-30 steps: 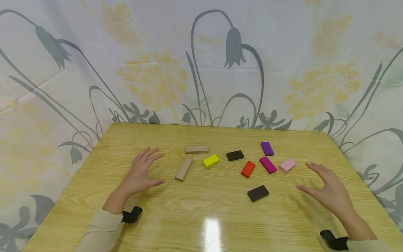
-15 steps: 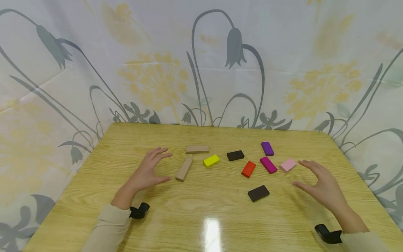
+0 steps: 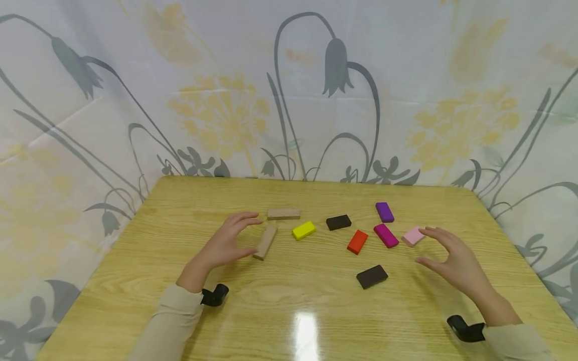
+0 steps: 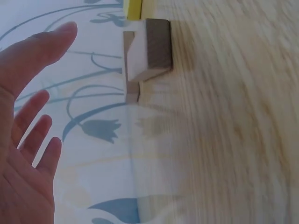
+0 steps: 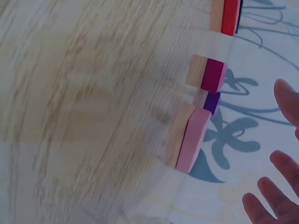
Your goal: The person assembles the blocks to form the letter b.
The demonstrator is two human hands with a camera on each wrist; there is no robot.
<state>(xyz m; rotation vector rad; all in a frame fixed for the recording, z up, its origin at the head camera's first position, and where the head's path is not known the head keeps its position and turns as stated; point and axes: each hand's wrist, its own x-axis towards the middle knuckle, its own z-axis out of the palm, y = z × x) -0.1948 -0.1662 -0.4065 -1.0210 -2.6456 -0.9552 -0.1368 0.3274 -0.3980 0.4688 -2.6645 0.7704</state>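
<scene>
The left hand point(image 3: 228, 243), thumb spread from relaxed fingers, held nothing beside the slanted tan block point(image 3: 267, 241); the right hand point(image 3: 459, 261), likewise parted and unladen, hovered near the pink block point(image 3: 412, 236). Wood stretched outward to the table's point(image 3: 280, 311) side edges.

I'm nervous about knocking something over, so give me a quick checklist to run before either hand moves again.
1. Left hand empty, fingers relaxed: ok.
2. Right hand empty, fingers relaxed: ok.
3. Slanted tan block untouched: ok, the left wrist view shows a gap.
4. Pink block untouched: ok, the right wrist view shows a gap.
5. Black block nearest the person aligned with the red block: not ok, their angles differ.
6. Weight of each block: cannot tell.
</scene>
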